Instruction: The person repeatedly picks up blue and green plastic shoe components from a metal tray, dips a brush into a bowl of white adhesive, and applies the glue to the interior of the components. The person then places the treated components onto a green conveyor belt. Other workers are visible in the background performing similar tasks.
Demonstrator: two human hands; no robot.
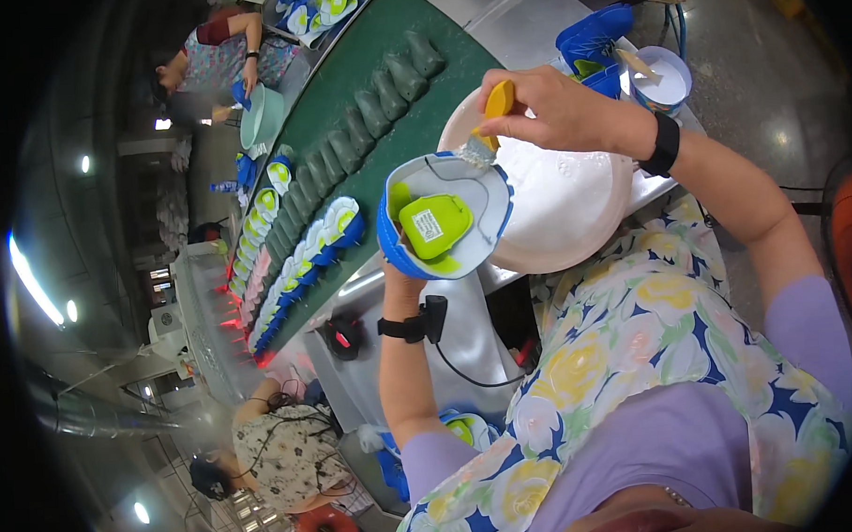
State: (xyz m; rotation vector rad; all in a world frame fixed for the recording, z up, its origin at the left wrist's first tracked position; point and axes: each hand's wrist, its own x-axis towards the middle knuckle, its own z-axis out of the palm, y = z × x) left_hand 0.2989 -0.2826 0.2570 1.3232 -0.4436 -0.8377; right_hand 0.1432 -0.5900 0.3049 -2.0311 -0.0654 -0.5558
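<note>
Your right hand grips the brush at the shoe upper, which your mostly hidden left hand seems to hold near the basin, where overloading the brush could smear its outside.

A lavender top, floral apron and black wristbands show.

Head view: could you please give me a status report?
Left hand holding blue-and-white shoe upper. Right hand gripping yellow-handled brush, bristles at upper's rim. Nothing visibly between them.
</note>
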